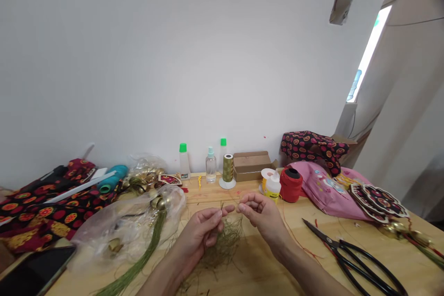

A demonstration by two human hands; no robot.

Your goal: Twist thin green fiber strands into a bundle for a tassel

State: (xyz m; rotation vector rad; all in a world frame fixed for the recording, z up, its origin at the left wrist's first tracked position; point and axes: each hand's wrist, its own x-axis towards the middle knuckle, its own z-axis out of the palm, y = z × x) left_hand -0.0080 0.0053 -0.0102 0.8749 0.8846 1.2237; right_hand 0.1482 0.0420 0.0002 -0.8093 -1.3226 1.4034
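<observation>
My left hand (205, 232) is closed in a pinch, thumb against forefinger, with a short end of olive-green thread (222, 205) sticking up from the fingertips. Close by on the right, my right hand (264, 217) also pinches with thumb and forefinger; whatever lies between them is too fine to make out. A small gap separates the two hands. Below them a loose tangle of green thread scraps (227, 243) lies on the wooden table (263, 268), partly hidden by my left hand. An olive thread spool (228, 169) stands upright beyond the hands.
Large black-handled scissors (347, 252) lie open at right. Behind are a glue bottle (273, 186), red thread cone (291, 186), cardboard box (251, 166) and clear bottles (211, 166). Left are a plastic bag (104, 233), green tassel (145, 245), phone (38, 270) and patterned cloth (41, 203).
</observation>
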